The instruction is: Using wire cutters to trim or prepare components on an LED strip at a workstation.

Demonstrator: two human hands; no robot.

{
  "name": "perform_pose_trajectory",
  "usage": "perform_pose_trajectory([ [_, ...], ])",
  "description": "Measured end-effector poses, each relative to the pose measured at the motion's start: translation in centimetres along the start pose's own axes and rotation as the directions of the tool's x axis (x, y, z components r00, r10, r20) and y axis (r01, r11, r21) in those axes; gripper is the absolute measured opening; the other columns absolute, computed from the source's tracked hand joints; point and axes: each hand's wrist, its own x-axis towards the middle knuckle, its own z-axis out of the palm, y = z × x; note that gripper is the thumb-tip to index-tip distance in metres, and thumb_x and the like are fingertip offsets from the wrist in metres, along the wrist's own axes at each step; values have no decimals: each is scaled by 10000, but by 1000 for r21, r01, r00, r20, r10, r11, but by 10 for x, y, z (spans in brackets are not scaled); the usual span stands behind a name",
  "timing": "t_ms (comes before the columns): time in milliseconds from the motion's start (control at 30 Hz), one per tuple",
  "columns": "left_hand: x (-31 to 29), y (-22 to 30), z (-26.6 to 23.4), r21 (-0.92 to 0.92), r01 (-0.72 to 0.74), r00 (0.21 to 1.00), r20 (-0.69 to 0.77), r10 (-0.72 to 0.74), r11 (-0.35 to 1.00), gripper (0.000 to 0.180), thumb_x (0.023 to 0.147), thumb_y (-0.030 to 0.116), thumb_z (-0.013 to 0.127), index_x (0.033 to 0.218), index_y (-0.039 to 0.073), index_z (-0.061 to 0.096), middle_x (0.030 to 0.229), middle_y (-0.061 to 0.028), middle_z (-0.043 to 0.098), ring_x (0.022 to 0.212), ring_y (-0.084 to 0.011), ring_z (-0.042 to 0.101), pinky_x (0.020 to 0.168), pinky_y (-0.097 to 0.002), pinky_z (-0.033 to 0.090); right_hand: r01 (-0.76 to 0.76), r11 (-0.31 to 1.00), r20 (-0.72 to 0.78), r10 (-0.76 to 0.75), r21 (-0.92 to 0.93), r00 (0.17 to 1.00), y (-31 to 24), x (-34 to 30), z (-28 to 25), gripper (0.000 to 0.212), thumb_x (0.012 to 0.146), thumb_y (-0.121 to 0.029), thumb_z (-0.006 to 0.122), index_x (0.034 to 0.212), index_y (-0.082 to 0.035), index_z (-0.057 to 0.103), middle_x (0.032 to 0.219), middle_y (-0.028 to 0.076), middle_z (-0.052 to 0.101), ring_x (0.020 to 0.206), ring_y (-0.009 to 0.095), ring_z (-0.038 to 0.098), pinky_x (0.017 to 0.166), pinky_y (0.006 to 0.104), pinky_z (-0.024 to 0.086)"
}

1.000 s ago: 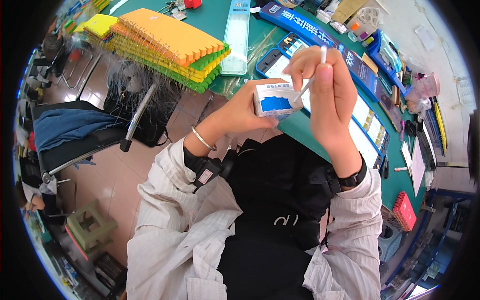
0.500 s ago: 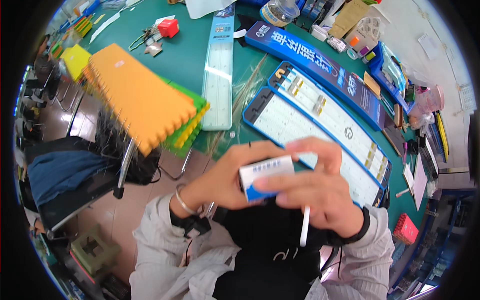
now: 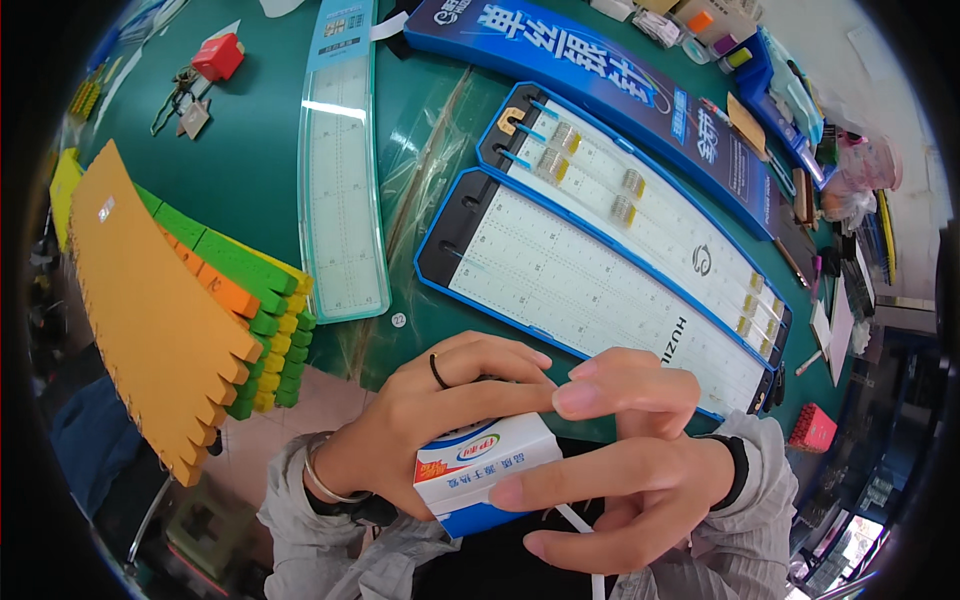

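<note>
My left hand [image 3: 435,400], with a black ring and a bracelet, is wrapped round a small white and blue drink carton [image 3: 490,470], held tilted in front of my chest. Over its right side my right hand [image 3: 650,470] is bent, with a fingertip on the carton's printed side. A thin white straw [image 3: 577,520] shows bent below the right hand's fingers; where they pinch it is hidden. Beyond both hands an open blue-edged long case [image 3: 560,270] lies on the green table, with small clear-and-yellow pieces in its far half.
A pale teal-edged case [image 3: 340,200] and a long blue printed box [image 3: 590,90] lie on the table. Notched orange, green and yellow foam sheets [image 3: 160,310] jut out at the left. Keys with a red block [image 3: 217,57] lie at the far left, a red notched pad [image 3: 812,428] at the right.
The view has shifted, so the table things sit differently and nearer. Both hands and the carton appear lower; the carton has turned to show more of its printed side. The straw now looks bent.
</note>
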Motion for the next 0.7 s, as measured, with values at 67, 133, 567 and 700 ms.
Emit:
perform_pose_trajectory([
  [67,0,0,2,-25,2,1000,-18,-3,1000,590,659,189,799,1203,17,648,1156,-152,619,1123,-363,618,915,-425,497,1,1000,4,-1,-16,1000,0,-1,-4,118,779,-130,736,825,-238,718,1028,-26,736,1202,298,449,921,464,393],
  [133,0,-3,2,-17,-8,1000,-9,8,1000,588,663,189,798,1204,15,645,1155,-154,619,1122,-361,618,917,-425,497,4,1000,11,-4,-26,1000,2,-1,-3,115,788,-130,733,829,-236,720,1029,-27,734,1203,301,448,918,466,393],
  [567,-5,-5,5,-25,-25,998,-52,23,999,566,683,198,796,1192,9,635,1183,-173,606,1119,-354,616,919,-424,495,-21,999,-29,22,42,999,-5,-7,9,155,746,-134,774,878,-183,710,1125,59,694,1196,337,486,912,466,424],
  [700,-6,-6,4,-27,-28,998,-63,26,999,563,691,210,796,1189,3,635,1196,-177,603,1122,-356,615,919,-425,494,476,879,47,-475,-36,879,47,2,8,211,692,-87,784,871,-145,688,1113,118,684,1210,381,491,955,472,425],
])
